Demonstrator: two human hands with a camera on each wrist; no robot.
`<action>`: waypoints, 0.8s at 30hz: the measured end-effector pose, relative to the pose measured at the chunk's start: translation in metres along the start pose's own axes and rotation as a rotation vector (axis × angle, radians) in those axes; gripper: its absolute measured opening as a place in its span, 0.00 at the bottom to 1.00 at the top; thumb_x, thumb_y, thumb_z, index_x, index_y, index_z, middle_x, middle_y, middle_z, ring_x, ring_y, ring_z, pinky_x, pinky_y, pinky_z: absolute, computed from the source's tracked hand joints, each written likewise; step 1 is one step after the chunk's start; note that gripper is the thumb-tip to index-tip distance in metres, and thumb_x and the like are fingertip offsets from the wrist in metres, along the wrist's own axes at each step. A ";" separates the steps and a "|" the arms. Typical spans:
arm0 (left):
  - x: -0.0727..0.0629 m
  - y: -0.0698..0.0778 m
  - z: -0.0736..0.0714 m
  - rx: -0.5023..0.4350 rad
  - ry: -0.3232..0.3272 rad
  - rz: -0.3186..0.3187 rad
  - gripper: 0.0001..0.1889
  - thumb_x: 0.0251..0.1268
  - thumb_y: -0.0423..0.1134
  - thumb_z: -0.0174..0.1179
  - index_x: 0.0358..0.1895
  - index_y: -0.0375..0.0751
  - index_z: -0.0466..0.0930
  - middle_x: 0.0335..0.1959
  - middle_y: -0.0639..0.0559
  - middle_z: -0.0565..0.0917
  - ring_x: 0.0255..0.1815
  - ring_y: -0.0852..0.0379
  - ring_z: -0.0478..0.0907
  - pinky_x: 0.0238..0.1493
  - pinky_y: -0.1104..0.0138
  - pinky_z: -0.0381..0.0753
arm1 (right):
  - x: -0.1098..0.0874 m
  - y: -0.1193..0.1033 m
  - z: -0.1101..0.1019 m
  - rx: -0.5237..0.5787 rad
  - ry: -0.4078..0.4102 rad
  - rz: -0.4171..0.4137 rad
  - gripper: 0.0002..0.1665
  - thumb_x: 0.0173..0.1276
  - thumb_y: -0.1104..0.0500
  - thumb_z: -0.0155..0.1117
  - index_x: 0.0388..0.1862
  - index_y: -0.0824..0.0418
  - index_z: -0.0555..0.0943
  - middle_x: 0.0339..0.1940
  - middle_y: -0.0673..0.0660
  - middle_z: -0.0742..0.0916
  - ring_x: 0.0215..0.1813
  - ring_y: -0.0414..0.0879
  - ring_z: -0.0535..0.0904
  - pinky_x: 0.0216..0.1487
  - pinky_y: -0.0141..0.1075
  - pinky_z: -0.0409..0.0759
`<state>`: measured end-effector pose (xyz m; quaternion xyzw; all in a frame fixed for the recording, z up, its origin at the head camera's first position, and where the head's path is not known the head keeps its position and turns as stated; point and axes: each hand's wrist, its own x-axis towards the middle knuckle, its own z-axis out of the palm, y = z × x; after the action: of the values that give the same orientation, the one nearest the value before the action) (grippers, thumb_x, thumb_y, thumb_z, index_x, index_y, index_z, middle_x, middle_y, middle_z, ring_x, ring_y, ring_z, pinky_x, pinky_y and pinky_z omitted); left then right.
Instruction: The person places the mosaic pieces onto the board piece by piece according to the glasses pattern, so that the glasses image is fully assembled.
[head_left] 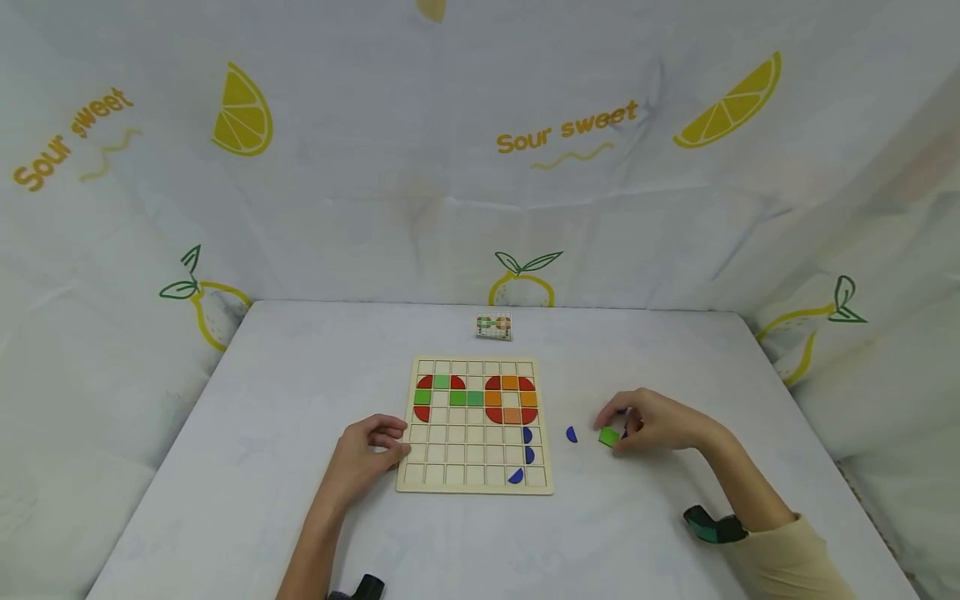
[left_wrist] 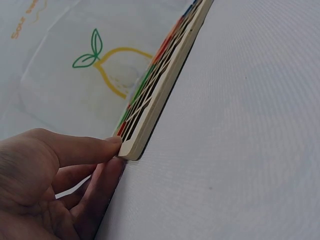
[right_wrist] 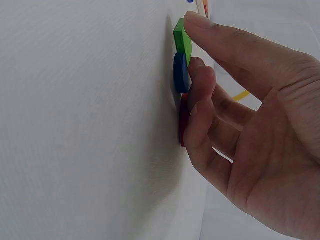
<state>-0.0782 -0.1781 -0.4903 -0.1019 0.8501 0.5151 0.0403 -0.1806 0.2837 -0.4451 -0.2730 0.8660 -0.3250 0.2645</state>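
Note:
My left hand (head_left: 365,454) holds the left edge of a wooden grid board (head_left: 455,482); in the left wrist view the thumb lies on the board's corner, the other fingers beside and below it. Red quarter-circle, green square and orange square tiles fill cells in the upper rows. Three blue segments (head_left: 529,455) lie on the lower right cells. To the right of the board, my right hand (head_left: 660,421) pinches a green square tile (head_left: 609,437) between thumb and index finger. Against the curled fingers in the right wrist view are a blue piece (right_wrist: 180,73) and a red piece (right_wrist: 184,125), partly hidden.
A loose blue segment (head_left: 572,434) lies between the board and my right hand. Behind the board stands a small pattern card (head_left: 493,326). A white cloth with lemon prints hangs around the white table (head_left: 315,358).

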 end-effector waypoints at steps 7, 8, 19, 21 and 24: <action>0.000 0.000 0.000 0.000 -0.002 -0.001 0.16 0.62 0.30 0.75 0.53 0.37 0.88 0.44 0.45 0.89 0.40 0.58 0.83 0.39 0.72 0.81 | 0.001 0.008 0.003 -0.038 0.036 0.022 0.19 0.60 0.59 0.85 0.49 0.55 0.89 0.43 0.50 0.88 0.31 0.37 0.75 0.34 0.29 0.77; 0.000 0.000 0.000 -0.001 -0.002 -0.001 0.16 0.62 0.30 0.75 0.53 0.37 0.88 0.44 0.45 0.89 0.40 0.58 0.83 0.39 0.72 0.81 | 0.001 0.009 0.003 -0.043 0.045 0.017 0.18 0.60 0.59 0.85 0.48 0.56 0.89 0.42 0.50 0.89 0.31 0.37 0.75 0.34 0.29 0.77; 0.000 -0.001 0.001 -0.011 -0.003 -0.012 0.16 0.62 0.30 0.75 0.53 0.37 0.88 0.44 0.45 0.88 0.41 0.57 0.83 0.38 0.72 0.81 | 0.005 0.006 0.009 -0.103 0.077 0.027 0.16 0.61 0.62 0.81 0.47 0.56 0.86 0.37 0.48 0.86 0.35 0.37 0.76 0.36 0.29 0.79; 0.000 0.000 0.001 -0.012 -0.002 -0.013 0.16 0.62 0.30 0.75 0.53 0.37 0.88 0.44 0.45 0.88 0.41 0.56 0.83 0.38 0.72 0.81 | 0.006 0.004 0.009 -0.120 0.085 0.023 0.16 0.61 0.63 0.79 0.46 0.56 0.86 0.37 0.48 0.85 0.35 0.36 0.76 0.36 0.29 0.79; -0.001 0.000 0.000 -0.012 -0.001 -0.014 0.16 0.62 0.30 0.75 0.53 0.37 0.88 0.44 0.45 0.88 0.41 0.56 0.83 0.38 0.72 0.81 | 0.006 0.003 0.008 -0.130 0.094 0.017 0.14 0.61 0.65 0.77 0.46 0.56 0.86 0.37 0.48 0.86 0.34 0.36 0.76 0.35 0.28 0.79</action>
<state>-0.0776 -0.1777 -0.4905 -0.1080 0.8464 0.5197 0.0436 -0.1810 0.2786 -0.4544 -0.2668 0.8990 -0.2782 0.2079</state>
